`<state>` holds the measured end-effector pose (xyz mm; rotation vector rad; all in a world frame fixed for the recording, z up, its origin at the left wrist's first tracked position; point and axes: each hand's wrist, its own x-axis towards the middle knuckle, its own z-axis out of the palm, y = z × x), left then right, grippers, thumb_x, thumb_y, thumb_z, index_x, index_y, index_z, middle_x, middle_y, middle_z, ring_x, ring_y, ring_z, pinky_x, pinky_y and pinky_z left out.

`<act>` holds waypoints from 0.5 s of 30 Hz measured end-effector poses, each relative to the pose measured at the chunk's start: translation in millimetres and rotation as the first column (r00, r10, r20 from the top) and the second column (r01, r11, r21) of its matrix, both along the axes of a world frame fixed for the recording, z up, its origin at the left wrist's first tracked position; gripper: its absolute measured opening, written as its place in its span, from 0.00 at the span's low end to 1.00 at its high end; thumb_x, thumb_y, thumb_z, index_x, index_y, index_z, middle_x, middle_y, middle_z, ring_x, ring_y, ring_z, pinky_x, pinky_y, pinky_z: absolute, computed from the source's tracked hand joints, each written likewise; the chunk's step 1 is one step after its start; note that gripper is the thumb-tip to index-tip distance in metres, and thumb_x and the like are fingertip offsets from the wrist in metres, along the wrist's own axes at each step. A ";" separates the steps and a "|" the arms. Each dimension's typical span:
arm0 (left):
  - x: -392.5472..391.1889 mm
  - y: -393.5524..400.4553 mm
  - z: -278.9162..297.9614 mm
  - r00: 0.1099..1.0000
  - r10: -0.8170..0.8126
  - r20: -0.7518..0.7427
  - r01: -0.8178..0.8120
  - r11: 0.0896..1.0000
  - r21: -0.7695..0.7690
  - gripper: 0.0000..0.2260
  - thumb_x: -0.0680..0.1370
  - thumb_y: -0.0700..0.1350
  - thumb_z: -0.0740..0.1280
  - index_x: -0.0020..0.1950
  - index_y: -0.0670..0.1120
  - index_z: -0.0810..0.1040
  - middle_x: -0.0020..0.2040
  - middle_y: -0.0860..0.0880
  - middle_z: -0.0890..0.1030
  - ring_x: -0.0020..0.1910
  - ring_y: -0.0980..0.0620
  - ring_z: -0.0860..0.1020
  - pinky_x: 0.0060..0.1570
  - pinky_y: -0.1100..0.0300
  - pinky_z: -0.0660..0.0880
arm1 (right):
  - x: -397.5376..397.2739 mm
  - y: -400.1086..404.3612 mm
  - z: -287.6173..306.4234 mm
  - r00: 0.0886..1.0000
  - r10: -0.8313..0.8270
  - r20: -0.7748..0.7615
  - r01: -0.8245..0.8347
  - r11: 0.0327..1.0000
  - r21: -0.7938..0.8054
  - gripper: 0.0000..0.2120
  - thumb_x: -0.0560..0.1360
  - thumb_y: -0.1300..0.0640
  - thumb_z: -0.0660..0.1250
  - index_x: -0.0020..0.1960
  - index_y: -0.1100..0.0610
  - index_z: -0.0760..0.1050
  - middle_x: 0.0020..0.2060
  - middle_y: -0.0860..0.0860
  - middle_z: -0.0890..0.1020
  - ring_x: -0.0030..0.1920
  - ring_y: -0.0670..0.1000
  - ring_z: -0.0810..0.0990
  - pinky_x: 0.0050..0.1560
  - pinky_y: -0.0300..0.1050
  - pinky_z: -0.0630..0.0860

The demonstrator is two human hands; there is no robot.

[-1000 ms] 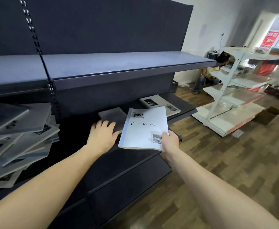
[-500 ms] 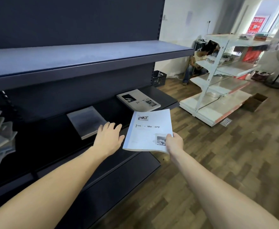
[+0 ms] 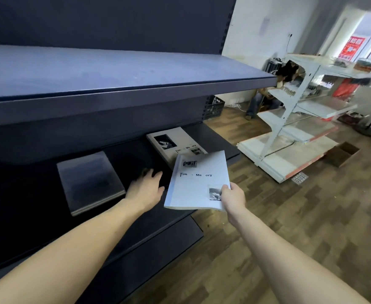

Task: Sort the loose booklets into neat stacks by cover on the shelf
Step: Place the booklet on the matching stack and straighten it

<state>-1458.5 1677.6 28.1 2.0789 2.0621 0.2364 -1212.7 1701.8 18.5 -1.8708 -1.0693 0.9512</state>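
Note:
My right hand pinches the lower right corner of a white booklet with dark title lettering and two small photos, held over the front edge of the dark middle shelf. Behind it on that shelf lies a stack of matching white booklets, partly covered by the held one. My left hand hovers flat over the shelf with fingers spread and nothing in it. To its left lies a stack of grey-covered booklets.
A blue upper shelf overhangs the working shelf. A white metal rack stands to the right on the wooden floor, with a seated person behind it and a cardboard box near it.
The view has swung right, so the messy booklet pile at the left has left the frame. My right hand has carried the white booklet closer to the white stack. My left hand stays over the shelf.

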 end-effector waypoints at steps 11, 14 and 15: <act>-3.1 82.0 -16.6 0.938 0.174 0.299 -0.143 0.982 -0.123 0.26 0.83 0.42 0.58 0.79 0.46 0.53 0.80 0.43 0.47 0.78 0.44 0.45 0.75 0.53 0.49 | -15.3 114.1 4.6 0.944 0.261 0.201 -0.259 0.965 -0.037 0.21 0.82 0.51 0.56 0.72 0.57 0.71 0.64 0.55 0.79 0.62 0.59 0.77 0.56 0.49 0.73; -1.4 100.0 -17.6 0.928 0.219 0.300 -0.196 0.975 -0.106 0.25 0.83 0.42 0.58 0.79 0.45 0.54 0.80 0.43 0.48 0.78 0.44 0.46 0.74 0.54 0.50 | -15.5 149.1 4.9 0.907 0.349 0.236 -0.344 0.937 -0.062 0.19 0.81 0.48 0.62 0.66 0.59 0.74 0.59 0.57 0.80 0.56 0.59 0.78 0.50 0.45 0.70; -0.3 104.4 -18.1 0.924 0.236 0.301 -0.214 0.971 -0.103 0.25 0.83 0.43 0.58 0.79 0.45 0.54 0.80 0.43 0.48 0.78 0.44 0.46 0.74 0.54 0.50 | -14.9 158.1 4.0 0.890 0.385 0.244 -0.377 0.923 -0.080 0.18 0.79 0.48 0.65 0.63 0.59 0.74 0.55 0.56 0.81 0.54 0.58 0.78 0.48 0.45 0.70</act>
